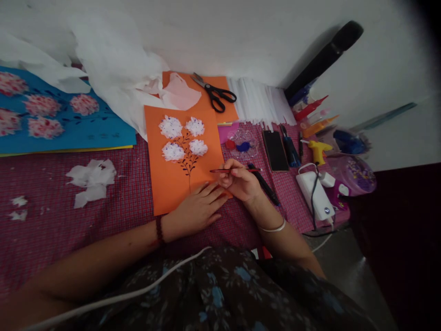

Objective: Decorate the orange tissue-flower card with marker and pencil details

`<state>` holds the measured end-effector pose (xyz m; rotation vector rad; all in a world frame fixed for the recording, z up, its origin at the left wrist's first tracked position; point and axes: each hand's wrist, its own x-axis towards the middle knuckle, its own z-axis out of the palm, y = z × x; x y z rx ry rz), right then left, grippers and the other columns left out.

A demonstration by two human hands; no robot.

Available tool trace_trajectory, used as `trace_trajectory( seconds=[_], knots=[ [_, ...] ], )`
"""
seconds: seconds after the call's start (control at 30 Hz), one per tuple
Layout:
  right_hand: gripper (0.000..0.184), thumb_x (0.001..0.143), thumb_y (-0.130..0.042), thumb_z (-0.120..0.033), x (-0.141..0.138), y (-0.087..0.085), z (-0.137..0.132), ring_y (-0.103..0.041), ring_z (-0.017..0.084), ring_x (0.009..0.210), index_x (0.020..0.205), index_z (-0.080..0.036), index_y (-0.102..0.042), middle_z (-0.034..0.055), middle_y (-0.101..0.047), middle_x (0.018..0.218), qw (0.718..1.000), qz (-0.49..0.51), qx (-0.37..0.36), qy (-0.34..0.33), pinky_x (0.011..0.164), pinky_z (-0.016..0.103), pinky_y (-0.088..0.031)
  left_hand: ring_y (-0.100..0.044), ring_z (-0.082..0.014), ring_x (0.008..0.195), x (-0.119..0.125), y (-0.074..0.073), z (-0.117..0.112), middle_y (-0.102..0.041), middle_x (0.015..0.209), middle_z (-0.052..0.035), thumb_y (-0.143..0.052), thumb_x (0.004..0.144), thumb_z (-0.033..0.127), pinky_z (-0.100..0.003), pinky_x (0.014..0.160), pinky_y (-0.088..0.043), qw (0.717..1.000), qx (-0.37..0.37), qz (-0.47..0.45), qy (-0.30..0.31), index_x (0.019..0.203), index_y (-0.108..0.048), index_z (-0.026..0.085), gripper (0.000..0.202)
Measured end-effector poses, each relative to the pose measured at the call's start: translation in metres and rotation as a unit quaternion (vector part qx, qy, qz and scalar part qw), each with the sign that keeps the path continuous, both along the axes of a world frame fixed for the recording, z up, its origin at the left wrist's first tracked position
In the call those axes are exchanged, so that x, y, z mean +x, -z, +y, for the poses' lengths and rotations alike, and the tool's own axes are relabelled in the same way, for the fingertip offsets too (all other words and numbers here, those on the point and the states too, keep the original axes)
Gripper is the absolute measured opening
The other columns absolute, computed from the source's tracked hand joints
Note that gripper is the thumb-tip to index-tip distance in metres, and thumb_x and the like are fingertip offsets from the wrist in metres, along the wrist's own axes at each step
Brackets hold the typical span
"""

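Note:
My right hand [243, 183] pinches a thin red paintbrush [253, 170], held level over the right edge of an orange sheet [160, 193]. Flat across the sheet's lower edge lies my left hand [198, 207], fingers outstretched. Several white tissue-paper flowers [171, 127] with blue-purple specks are on the sheet, above a painted dark stem with small leaves [189, 164]. Beyond my right hand is a clear palette [253, 140] with red paint [230, 144] and blue paint [243, 146]. A black pen [264, 185] lies beside my right hand, partly hidden by it.
Black-handled scissors [217, 94] rest on another orange sheet at the back. Left are a blue sheet [117, 133] with pink flowers and torn tissue [94, 179]. To the right lie a phone [275, 151], a yellow glue gun [319, 151] and a white power box [315, 191] with cables.

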<state>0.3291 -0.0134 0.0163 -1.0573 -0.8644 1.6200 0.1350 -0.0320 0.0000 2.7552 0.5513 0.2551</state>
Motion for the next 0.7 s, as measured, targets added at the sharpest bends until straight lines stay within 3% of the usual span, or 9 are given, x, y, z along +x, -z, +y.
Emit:
trace_trajectory(
  seconds=[0.2, 0.33, 0.5, 0.7],
  knots=[
    [0.043, 0.086, -0.056, -0.067, 0.001, 0.010, 0.007, -0.050, 0.012, 0.048, 0.084, -0.024, -0.058, -0.0023, -0.061, 0.063, 0.989, -0.122, 0.039, 0.068, 0.047, 0.025, -0.042, -0.038, -0.0333, 0.145, 0.000, -0.001, 0.000, -0.051, 0.151, -0.0125, -0.054, 0.100, 0.041, -0.049, 0.122, -0.025, 1.000, -0.006, 0.009, 0.006, 0.145, -0.049, 0.014, 0.052],
    [0.034, 0.090, -0.056, -0.057, 0.001, 0.015, 0.010, -0.056, 0.012, 0.053, 0.083, -0.024, -0.060, -0.0023, -0.064, 0.067, 0.965, -0.235, 0.069, 0.089, 0.054, 0.027, -0.048, -0.038, -0.0337, 0.145, -0.001, 0.000, 0.000, -0.051, 0.152, -0.0126, -0.055, 0.100, 0.041, -0.049, 0.122, -0.026, 1.000, -0.007, 0.008, 0.005, 0.145, -0.049, 0.015, 0.052],
    [0.020, 0.090, -0.056, -0.042, 0.002, 0.015, 0.010, -0.060, 0.013, 0.060, 0.084, -0.024, -0.062, -0.0024, -0.066, 0.070, 0.954, -0.272, 0.095, 0.087, 0.061, 0.028, -0.050, -0.038, -0.0325, 0.145, -0.001, 0.003, -0.001, -0.050, 0.153, -0.0131, -0.055, 0.099, 0.041, -0.049, 0.122, -0.025, 1.000, -0.006, -0.006, -0.002, 0.145, -0.049, 0.016, 0.052],
    [0.018, 0.089, -0.056, -0.040, 0.003, 0.017, 0.010, -0.061, 0.014, 0.061, 0.085, -0.023, -0.063, -0.0020, -0.067, 0.072, 0.935, -0.327, 0.110, 0.087, 0.062, 0.028, -0.050, -0.039, -0.0322, 0.144, 0.000, 0.006, -0.001, -0.049, 0.153, -0.0135, -0.056, 0.099, 0.041, -0.048, 0.122, -0.025, 1.000, -0.008, -0.021, -0.004, 0.145, -0.049, 0.015, 0.053]
  ],
)
